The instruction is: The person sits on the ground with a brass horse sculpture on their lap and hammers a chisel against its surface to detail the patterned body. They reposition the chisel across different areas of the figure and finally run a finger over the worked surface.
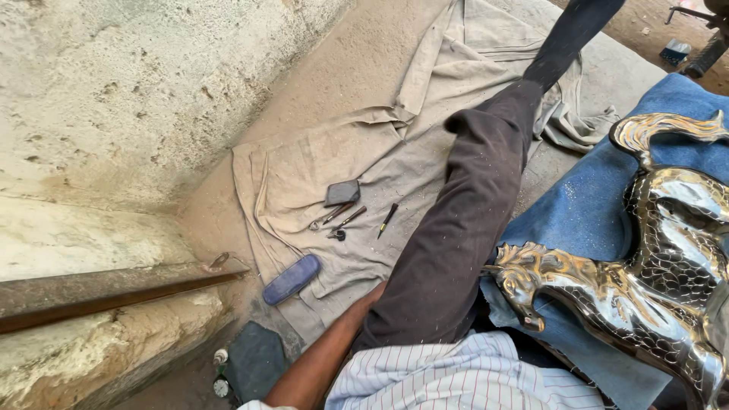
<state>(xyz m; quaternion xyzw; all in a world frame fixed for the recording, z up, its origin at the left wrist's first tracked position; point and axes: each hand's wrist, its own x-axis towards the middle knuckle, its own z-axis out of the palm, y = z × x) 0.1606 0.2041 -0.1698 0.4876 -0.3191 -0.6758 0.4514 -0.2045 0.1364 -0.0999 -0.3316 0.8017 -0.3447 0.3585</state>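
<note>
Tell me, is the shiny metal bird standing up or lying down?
Lying down: the shiny metal bird rests on its side across the blue cloth.

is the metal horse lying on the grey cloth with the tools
No, the horse rests on a blue cloth to the right, apart from the tools on the grey cloth.

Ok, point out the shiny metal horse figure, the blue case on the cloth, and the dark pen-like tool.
shiny metal horse figure (645, 300), head view, on its scaled body.
blue case (291, 279), head view, on its middle.
dark pen-like tool (388, 219), head view, mid-shaft.
</note>
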